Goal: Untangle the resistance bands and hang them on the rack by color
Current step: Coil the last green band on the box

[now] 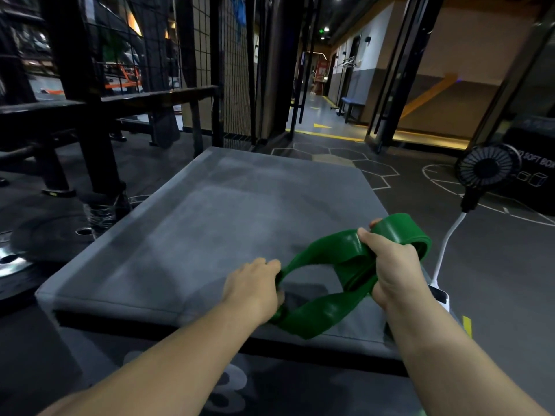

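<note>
There is one view, from a wide-angle camera worn on the person's head. It looks forward and down along both forearms, close above the grey padded box (210, 223). The left hand (255, 283) and right hand (390, 265), gripping the green band (327, 310), sit low and right of centre. Farther off are a black steel frame (87, 115) at left, a corridor (318, 106) ahead and a fan (488, 169) at right.

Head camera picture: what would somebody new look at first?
The bright green band jumps out first, low and right of centre. The left hand grips one loop of it and the right hand clutches a bunched part, over a big grey box. A black fan stands on the floor at the far right.
</note>
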